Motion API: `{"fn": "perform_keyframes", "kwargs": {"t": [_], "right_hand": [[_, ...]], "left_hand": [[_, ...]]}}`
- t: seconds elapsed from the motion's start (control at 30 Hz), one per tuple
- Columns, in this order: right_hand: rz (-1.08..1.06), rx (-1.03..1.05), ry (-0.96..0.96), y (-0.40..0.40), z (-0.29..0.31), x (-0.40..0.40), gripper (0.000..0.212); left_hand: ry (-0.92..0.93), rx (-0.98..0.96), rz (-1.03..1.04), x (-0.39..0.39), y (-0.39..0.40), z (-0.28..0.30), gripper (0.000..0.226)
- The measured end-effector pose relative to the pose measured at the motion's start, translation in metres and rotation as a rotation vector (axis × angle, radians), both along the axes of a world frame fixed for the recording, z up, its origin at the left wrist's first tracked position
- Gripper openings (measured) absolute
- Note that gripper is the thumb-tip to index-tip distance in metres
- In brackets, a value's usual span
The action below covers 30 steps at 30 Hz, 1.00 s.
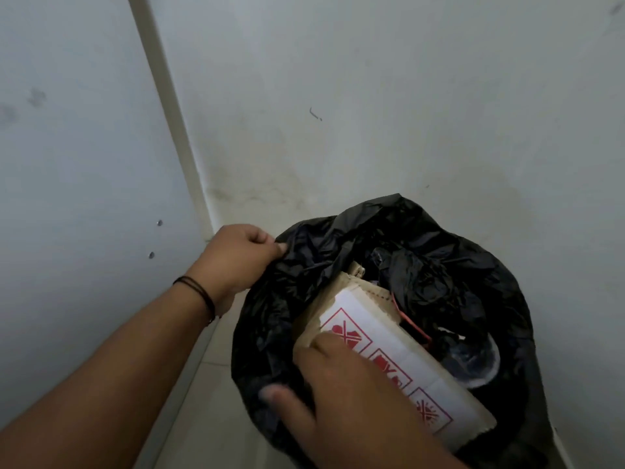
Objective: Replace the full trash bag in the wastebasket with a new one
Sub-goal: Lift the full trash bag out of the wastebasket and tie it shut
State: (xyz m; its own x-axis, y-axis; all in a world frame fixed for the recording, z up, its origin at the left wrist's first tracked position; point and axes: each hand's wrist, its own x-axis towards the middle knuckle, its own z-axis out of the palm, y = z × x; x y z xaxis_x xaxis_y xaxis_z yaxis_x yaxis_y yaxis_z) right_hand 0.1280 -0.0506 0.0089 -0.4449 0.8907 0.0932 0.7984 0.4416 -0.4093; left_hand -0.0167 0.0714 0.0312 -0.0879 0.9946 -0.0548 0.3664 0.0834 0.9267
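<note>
- A pale wall (67, 164) fills the left side, smudged with a few dark marks and two small metal dots; it meets a second pale wall (406, 96) at a corner strip (169, 106) running from the top down toward the floor.
- The left forearm reaches in from the lower left, with a thin dark wrist band (199, 296) around the wrist.
- The left hand (241, 257) is curled closed, pinching the left edge of the black trash bag (270, 319) between thumb and fingers.
- Light floor tiles (203, 401) show beneath the arm, between the left wall and the bag.
- The black trash bag sits low and right of centre, close to the corner, its mouth open and facing up toward the camera. The wastebasket itself cannot be made out under the plastic.
- The right hand (355, 401) comes in from the bottom edge, fingers bent over the near end of a cardboard box (389, 333); how firmly it grips cannot be told.
- The cardboard box lies inside the bag, its long axis running from upper left to lower right, with a white label bearing red square symbols facing up.
- Crumpled black plastic (422, 275) and a clear round plastic piece (480, 360) lie in the bag to the right of the box.
</note>
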Motion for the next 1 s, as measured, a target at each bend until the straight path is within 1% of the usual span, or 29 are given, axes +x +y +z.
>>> {"fn": "perform_keyframes", "kwargs": {"t": [0.03,0.07,0.13,0.17,0.2,0.23,0.27,0.3,0.33,0.37,0.4,0.47,0.53,0.57,0.6,0.63,0.7,0.77,0.8,0.83,0.87,0.9,0.93,1.0], "right_hand": [[-0.017,-0.019,-0.049,-0.002,-0.003,-0.005,0.055],[-0.029,-0.051,-0.100,-0.004,-0.006,-0.009,0.058],[-0.081,-0.071,-0.068,-0.006,-0.008,-0.014,0.046],[-0.107,-0.061,-0.024,-0.006,-0.008,-0.014,0.039],[-0.142,-0.045,0.025,-0.004,-0.009,-0.011,0.033],[-0.170,-0.015,0.068,-0.001,-0.008,-0.008,0.028],[-0.187,0.035,0.086,0.002,-0.008,-0.004,0.025],[-0.204,0.084,0.102,0.006,-0.008,0.000,0.023],[-0.230,0.120,0.121,0.011,-0.007,0.006,0.021],[-0.262,0.135,0.143,0.016,-0.006,0.011,0.019],[-0.295,0.135,0.168,0.021,-0.003,0.016,0.019],[-0.310,0.103,0.218,0.025,0.000,0.024,0.017],[-0.273,0.093,0.184,0.024,0.003,0.026,0.016],[-0.272,0.162,0.152,0.020,0.004,0.023,0.015],[-0.277,0.254,0.117,0.014,0.006,0.019,0.012],[-0.262,0.329,0.086,0.008,0.007,0.014,0.006],[-0.192,0.366,0.055,-0.005,0.011,0.001,0.029],[-0.142,0.259,-0.094,-0.012,0.007,-0.008,0.046],[-0.130,0.186,-0.175,-0.013,0.005,-0.009,0.048],[-0.122,0.161,-0.218,-0.013,0.002,-0.007,0.046],[-0.119,0.175,-0.194,-0.011,-0.001,-0.004,0.039],[-0.123,0.190,-0.119,-0.008,-0.002,-0.002,0.029],[-0.131,0.211,-0.032,-0.006,-0.001,0.000,0.023],[-0.182,0.209,0.094,0.001,0.001,0.006,0.022]], "left_hand": [[-0.101,-0.039,-0.042,0.000,-0.001,0.005,0.016],[-0.194,-0.070,-0.082,-0.002,-0.003,0.010,0.015],[-0.328,-0.099,-0.107,-0.007,-0.007,0.018,0.010],[-0.331,-0.106,-0.086,-0.010,-0.007,0.018,0.009],[-0.260,-0.125,-0.054,-0.015,-0.008,0.017,0.011],[-0.123,-0.173,-0.045,-0.020,-0.009,0.015,0.014],[0.037,-0.257,-0.093,-0.026,-0.013,0.014,0.019],[0.166,-0.366,-0.193,-0.031,-0.016,0.012,0.022],[0.242,-0.470,-0.304,-0.035,-0.020,0.010,0.022],[0.266,-0.541,-0.395,-0.036,-0.024,0.010,0.021],[0.258,-0.568,-0.454,-0.036,-0.027,0.010,0.019],[0.293,-0.519,-0.506,-0.032,-0.029,0.008,0.019],[0.422,-0.410,-0.475,-0.027,-0.029,0.008,0.019],[0.457,-0.351,-0.427,-0.028,-0.028,0.008,0.017],[0.456,-0.297,-0.373,-0.028,-0.027,0.009,0.016],[0.415,-0.250,-0.325,-0.029,-0.026,0.010,0.017],[0.282,-0.185,-0.251,-0.030,-0.025,0.016,0.015],[0.156,-0.137,-0.193,-0.028,-0.028,0.023,0.010],[0.094,-0.118,-0.176,-0.027,-0.029,0.026,0.009],[0.039,-0.105,-0.167,-0.027,-0.030,0.029,0.012],[0.015,-0.096,-0.169,-0.028,-0.031,0.032,0.020],[0.058,-0.067,-0.190,-0.031,-0.032,0.034,0.030],[0.167,-0.010,-0.237,-0.034,-0.033,0.038,0.035],[0.378,0.085,-0.416,-0.040,-0.039,0.048,0.033]]}}
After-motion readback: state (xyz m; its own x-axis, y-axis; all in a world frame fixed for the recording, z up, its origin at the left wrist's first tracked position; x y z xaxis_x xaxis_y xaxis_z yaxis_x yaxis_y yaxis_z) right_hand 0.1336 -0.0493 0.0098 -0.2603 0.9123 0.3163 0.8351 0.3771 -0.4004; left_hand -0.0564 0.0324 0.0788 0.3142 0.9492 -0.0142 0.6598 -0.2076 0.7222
